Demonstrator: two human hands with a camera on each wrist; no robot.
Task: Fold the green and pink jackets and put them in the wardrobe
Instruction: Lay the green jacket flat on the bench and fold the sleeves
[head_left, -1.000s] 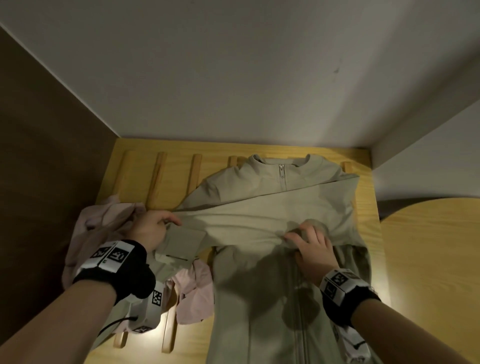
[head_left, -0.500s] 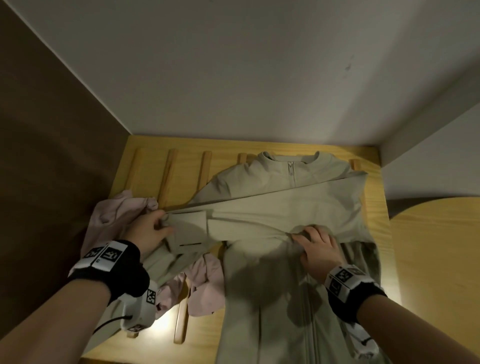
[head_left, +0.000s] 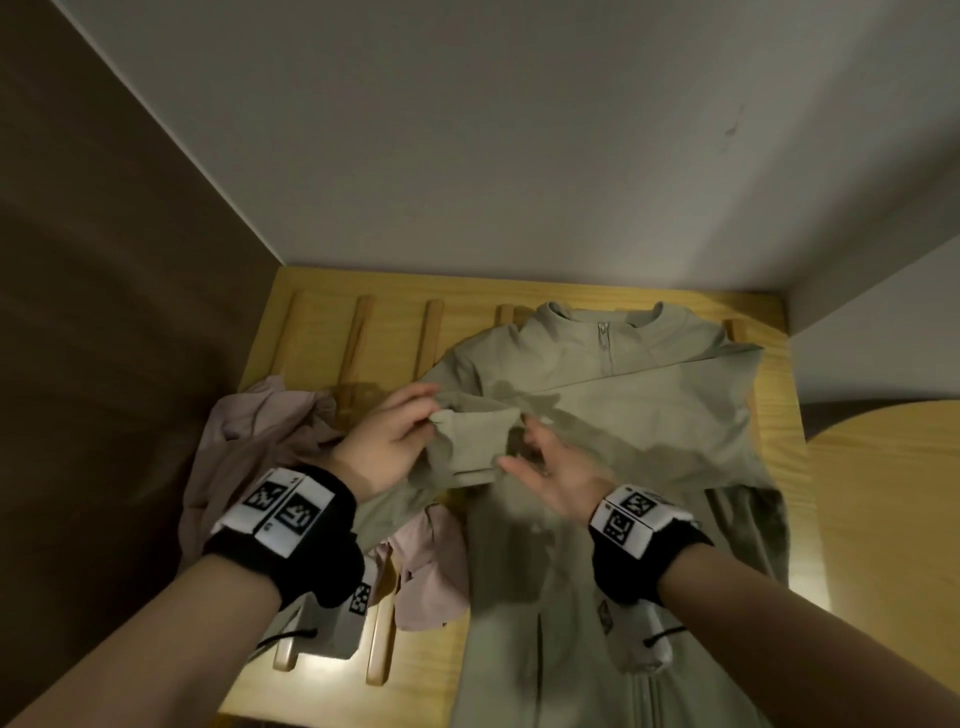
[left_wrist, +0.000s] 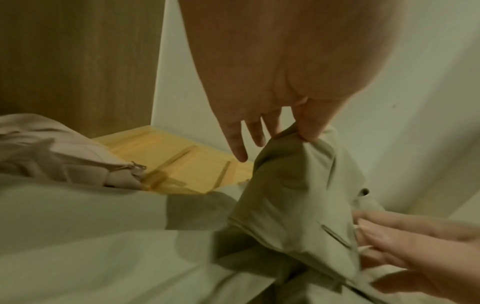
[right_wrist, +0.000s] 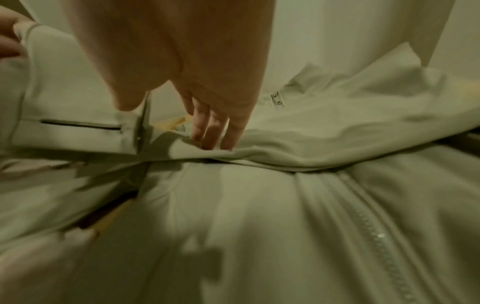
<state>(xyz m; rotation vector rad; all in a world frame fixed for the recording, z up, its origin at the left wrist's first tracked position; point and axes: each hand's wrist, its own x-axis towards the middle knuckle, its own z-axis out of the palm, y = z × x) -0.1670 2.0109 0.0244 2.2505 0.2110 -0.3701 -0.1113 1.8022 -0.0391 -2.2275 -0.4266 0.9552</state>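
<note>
Green jacket (head_left: 623, 415) half-folded, left hand (head_left: 384, 447) pinching its cuff (head_left: 475, 441), right hand (head_left: 550, 467) spread alongside; pink jacket (head_left: 249, 441) crumpled, untouched, wardrobe step pending.

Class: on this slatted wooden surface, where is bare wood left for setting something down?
Bare wood: the far left slats between the brown side panel and the sage-green zip jacket. Crowded: the crumpled pink jacket at left, green jacket across centre and right.

Two jackets: one green jacket (head_left: 613, 415), one pink jacket (head_left: 249, 431). Two hands: left hand (head_left: 384, 447), right hand (head_left: 561, 467). Two wrist bands. One slatted wooden shelf (head_left: 322, 332).
</note>
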